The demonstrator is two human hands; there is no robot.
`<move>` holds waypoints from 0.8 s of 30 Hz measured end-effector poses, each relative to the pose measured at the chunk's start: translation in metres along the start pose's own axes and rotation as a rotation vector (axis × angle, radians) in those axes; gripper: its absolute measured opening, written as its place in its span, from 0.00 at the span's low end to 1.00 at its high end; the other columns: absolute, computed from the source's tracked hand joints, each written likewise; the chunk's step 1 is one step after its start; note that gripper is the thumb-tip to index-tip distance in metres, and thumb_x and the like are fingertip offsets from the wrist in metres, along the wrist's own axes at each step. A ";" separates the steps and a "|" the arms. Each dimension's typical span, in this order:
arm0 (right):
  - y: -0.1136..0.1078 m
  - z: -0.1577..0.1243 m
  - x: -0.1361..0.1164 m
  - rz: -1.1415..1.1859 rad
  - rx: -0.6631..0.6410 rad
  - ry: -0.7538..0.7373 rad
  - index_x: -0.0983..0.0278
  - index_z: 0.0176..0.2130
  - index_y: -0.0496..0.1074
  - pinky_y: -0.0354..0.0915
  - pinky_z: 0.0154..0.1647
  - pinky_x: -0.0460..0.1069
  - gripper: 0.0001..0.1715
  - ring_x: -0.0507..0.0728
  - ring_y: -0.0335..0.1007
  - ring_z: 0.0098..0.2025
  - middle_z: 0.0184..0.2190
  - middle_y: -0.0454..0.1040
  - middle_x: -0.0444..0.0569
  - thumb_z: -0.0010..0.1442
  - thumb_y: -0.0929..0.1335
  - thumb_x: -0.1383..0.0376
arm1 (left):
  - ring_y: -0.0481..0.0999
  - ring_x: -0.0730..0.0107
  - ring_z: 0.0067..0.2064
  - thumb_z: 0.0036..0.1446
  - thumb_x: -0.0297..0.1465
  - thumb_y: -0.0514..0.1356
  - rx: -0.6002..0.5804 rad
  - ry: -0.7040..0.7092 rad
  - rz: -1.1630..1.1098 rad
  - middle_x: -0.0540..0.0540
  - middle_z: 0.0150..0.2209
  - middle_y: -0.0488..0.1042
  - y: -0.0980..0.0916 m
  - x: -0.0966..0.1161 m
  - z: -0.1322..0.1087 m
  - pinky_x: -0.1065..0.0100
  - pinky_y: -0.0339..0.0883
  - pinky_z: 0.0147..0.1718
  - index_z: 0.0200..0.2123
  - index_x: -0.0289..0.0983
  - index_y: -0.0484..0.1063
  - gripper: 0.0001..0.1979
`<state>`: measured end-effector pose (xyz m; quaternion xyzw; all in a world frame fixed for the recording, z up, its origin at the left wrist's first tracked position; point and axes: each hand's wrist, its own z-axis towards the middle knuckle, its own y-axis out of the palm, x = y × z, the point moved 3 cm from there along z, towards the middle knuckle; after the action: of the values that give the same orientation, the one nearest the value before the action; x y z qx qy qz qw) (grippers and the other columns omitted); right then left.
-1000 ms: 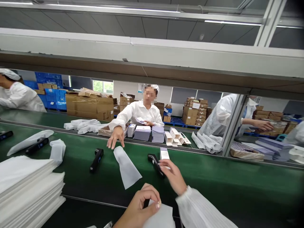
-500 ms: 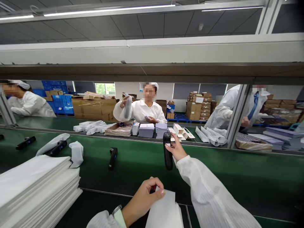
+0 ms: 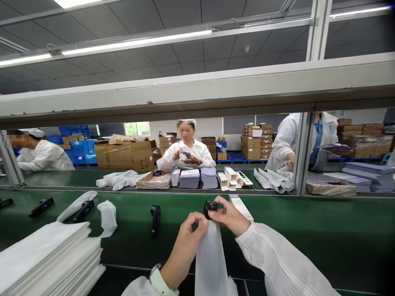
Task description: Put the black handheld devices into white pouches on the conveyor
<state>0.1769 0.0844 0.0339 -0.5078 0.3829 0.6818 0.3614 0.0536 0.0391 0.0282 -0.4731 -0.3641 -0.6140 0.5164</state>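
Note:
My left hand (image 3: 188, 242) pinches the upper edge of a translucent white sleeve bag (image 3: 211, 259), which hangs toward me. Between finger and thumb, my right hand (image 3: 231, 216) grips a black handheld device (image 3: 211, 206) by its top end. The device's lower part is out of sight at the mouth of the bag; it seems to be inside. Behind my right hand lies a white and purple box (image 3: 242, 207) on the green belt. Another black device (image 3: 156, 220) rests on the belt to the left.
A thick stack of white bags (image 3: 46, 259) stands at the near left. More devices (image 3: 41, 207) and a loose white bag (image 3: 107, 218) lie on the green belt (image 3: 129, 242). Across it, a co-worker (image 3: 187, 152) handles a small item behind purple-white stacks (image 3: 189, 179).
My right hand has brought the device down and left to the bag's mouth, where my left hand pinches. A white and purple box now shows on the belt. The co-worker's raised arm has lowered.

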 end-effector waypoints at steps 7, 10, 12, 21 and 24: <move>0.013 -0.027 -0.021 -0.042 -0.281 -0.121 0.67 0.26 0.70 0.60 0.39 0.50 0.27 0.56 0.62 0.41 0.34 0.68 0.51 0.45 0.62 0.45 | 0.61 0.76 0.29 0.47 0.40 0.56 0.164 0.159 -0.030 0.49 0.32 0.60 -0.005 0.042 0.017 0.76 0.57 0.25 0.24 0.35 0.63 0.13; 0.033 -0.040 -0.015 -0.035 -0.411 -0.041 0.68 0.33 0.70 0.61 0.37 0.51 0.31 0.57 0.65 0.38 0.32 0.69 0.50 0.37 0.67 0.46 | 0.62 0.77 0.29 0.48 0.39 0.56 0.170 0.182 -0.091 0.50 0.34 0.59 -0.001 0.051 0.016 0.77 0.56 0.24 0.24 0.35 0.61 0.12; 0.037 -0.040 -0.011 -0.039 -0.304 -0.034 0.67 0.35 0.69 0.62 0.34 0.49 0.28 0.55 0.67 0.33 0.29 0.70 0.49 0.38 0.69 0.49 | 0.63 0.77 0.31 0.49 0.37 0.55 0.156 0.211 -0.085 0.50 0.36 0.59 0.000 0.055 0.014 0.77 0.57 0.25 0.25 0.36 0.61 0.10; -0.096 0.032 0.008 -0.674 0.730 -0.152 0.68 0.35 0.66 0.62 0.31 0.49 0.27 0.58 0.66 0.32 0.29 0.69 0.52 0.53 0.54 0.50 | 0.63 0.68 0.40 0.47 0.37 0.55 -0.277 -0.034 0.629 0.48 0.38 0.62 -0.008 0.004 -0.021 0.69 0.58 0.38 0.40 0.41 0.65 0.15; -0.114 0.036 0.041 -0.844 0.736 -0.083 0.67 0.29 0.68 0.59 0.35 0.54 0.20 0.60 0.65 0.33 0.26 0.69 0.52 0.52 0.56 0.56 | 0.64 0.67 0.37 0.38 0.38 0.60 -0.549 -0.228 0.740 0.49 0.32 0.65 -0.006 -0.024 -0.032 0.73 0.59 0.30 0.31 0.38 0.69 0.14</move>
<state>0.2529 0.1716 -0.0161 -0.4302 0.3447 0.3189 0.7710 0.0417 0.0171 -0.0035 -0.7543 -0.0496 -0.4066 0.5130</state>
